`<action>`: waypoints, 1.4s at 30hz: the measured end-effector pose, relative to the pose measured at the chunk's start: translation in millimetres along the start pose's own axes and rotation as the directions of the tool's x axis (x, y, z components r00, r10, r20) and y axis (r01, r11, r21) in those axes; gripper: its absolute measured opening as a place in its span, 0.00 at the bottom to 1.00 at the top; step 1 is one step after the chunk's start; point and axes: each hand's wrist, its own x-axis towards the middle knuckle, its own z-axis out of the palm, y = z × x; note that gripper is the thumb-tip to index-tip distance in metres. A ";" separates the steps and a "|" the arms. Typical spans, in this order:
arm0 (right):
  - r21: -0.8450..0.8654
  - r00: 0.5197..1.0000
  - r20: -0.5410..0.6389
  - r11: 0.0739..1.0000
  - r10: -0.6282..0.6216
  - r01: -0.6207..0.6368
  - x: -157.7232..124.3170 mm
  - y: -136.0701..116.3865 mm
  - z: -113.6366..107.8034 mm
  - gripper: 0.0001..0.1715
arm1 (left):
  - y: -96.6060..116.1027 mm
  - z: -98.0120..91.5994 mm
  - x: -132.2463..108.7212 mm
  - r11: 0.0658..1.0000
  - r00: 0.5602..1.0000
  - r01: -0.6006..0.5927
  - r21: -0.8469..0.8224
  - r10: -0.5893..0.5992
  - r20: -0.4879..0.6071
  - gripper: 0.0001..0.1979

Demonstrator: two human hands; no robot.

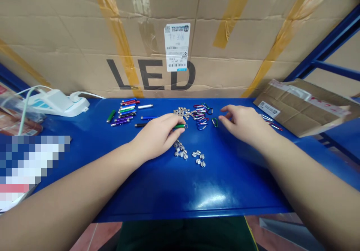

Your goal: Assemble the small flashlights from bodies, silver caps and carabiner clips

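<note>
Left hand point(156, 136) gripping green tube point(179, 126); right hand point(242, 123) fingers parted, just right of green carabiner point(214, 123). Silver discs point(181, 153) on blue surface point(225, 187), nearer than tube.

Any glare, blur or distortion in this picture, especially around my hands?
Head view: white glare on the blue table near its front edge; head view: wide-angle stretching, left forearm and right forearm broadening toward the lower corners; head view: a pixelated patch at far left; head view: left hand and green tube fairly clear, smallest print on the white label too soft to read.
</note>
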 end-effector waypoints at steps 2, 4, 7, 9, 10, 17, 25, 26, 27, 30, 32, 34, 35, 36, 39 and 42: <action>-0.063 0.996 0.094 0.998 0.008 -0.002 5.3 5.4 8.1 0.20 | -1.4 -0.7 0.3 0.999 0.999 0.039 -0.019 -0.039 -0.016 0.09; -0.131 0.989 0.147 0.991 -0.013 0.033 8.5 4.1 16.2 0.18 | -2.2 0.1 0.1 0.998 0.998 0.057 -0.035 -0.058 -0.018 0.10; -0.143 0.987 0.160 0.989 -0.005 0.028 11.6 -1.1 22.5 0.13 | -3.6 2.4 -0.6 0.994 0.997 0.073 -0.079 -0.074 -0.014 0.12; -0.069 0.984 0.175 0.997 0.030 -0.018 13.4 -2.0 22.6 0.09 | -5.3 3.6 -0.9 0.991 0.996 0.084 -0.104 -0.085 -0.011 0.13; -0.021 0.980 0.193 0.999 0.045 -0.042 14.3 -1.4 21.9 0.08 | -6.3 4.0 -1.0 0.990 0.996 0.087 -0.112 -0.089 -0.010 0.13; 0.190 0.958 0.285 0.979 0.020 -0.077 15.8 8.3 15.0 0.03 | -10.6 8.3 -0.1 0.981 0.995 0.100 -0.164 -0.102 -0.004 0.11; 0.837 0.953 0.219 0.542 -0.210 -0.072 -0.4 -5.2 10.1 0.22 | -6.0 12.3 1.9 0.908 0.975 0.216 -0.359 -0.222 0.026 0.12; 0.871 0.943 0.221 0.485 -0.248 -0.077 -3.2 -12.4 10.6 0.24 | -5.4 13.6 1.7 0.885 0.972 0.230 -0.404 -0.230 0.047 0.12; 0.892 0.937 0.215 0.447 -0.276 -0.074 -5.8 -19.9 11.7 0.23 | -5.0 15.1 1.4 0.859 0.969 0.244 -0.450 -0.236 0.075 0.12; 0.941 0.947 0.164 0.332 -0.278 -0.065 -10.6 -39.4 17.7 0.24 | -4.4 19.6 0.1 0.773 0.957 0.289 -0.565 -0.242 0.158 0.12; 0.954 0.957 0.156 0.289 -0.244 -0.082 -11.8 -47.2 21.3 0.25 | -4.3 21.4 -0.6 0.738 0.955 0.298 -0.605 -0.237 0.181 0.12; 0.952 0.959 0.174 0.288 -0.223 -0.106 -12.6 -50.9 22.6 0.25 | -4.3 22.0 -0.9 0.733 0.955 0.297 -0.611 -0.238 0.179 0.13; 0.947 0.958 0.185 0.301 -0.219 -0.114 -13.3 -51.8 22.2 0.25 | -4.3 22.0 -1.0 0.736 0.955 0.295 -0.609 -0.238 0.175 0.13; 0.939 0.956 0.197 0.324 -0.219 -0.119 -14.2 -52.4 21.2 0.25 | -4.3 22.0 -1.1 0.741 0.956 0.292 -0.605 -0.237 0.172 0.13; 0.885 0.942 0.225 0.458 -0.248 -0.090 -17.7 -53.7 17.6 0.23 | -4.7 22.1 -1.2 0.752 0.961 0.276 -0.598 -0.223 0.163 0.14; 0.792 0.934 0.191 0.610 -0.302 0.035 -20.1 -54.2 17.8 0.21 | -4.4 21.9 -1.4 0.751 0.963 0.270 -0.603 -0.216 0.162 0.14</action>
